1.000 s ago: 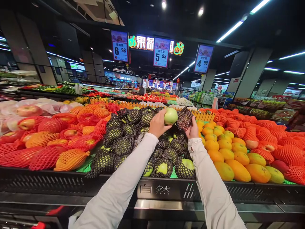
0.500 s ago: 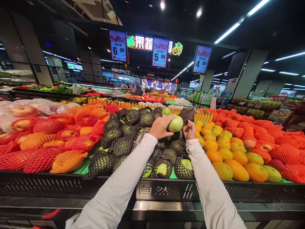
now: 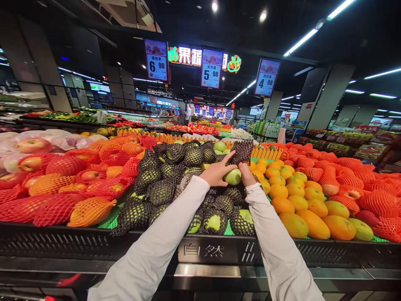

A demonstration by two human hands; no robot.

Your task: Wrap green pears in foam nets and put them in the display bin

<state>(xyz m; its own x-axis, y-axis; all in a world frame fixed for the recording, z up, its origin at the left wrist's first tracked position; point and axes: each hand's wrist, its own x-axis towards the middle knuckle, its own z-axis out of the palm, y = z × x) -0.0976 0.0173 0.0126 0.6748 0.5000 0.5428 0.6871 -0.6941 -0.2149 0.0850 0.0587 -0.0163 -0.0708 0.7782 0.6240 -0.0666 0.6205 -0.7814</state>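
Both hands are meeting on a bare green apple mid-bin, toward the back edge of the display bin. Left hand is cupping it loosely; right hand is pinching the dark foam net just above. Best keeping the net mouth wide and apple steady.

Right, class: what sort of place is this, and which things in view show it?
Most likely a supermarket produce section: hanging price signs, bins of netted green apples and oranges, aisles behind.
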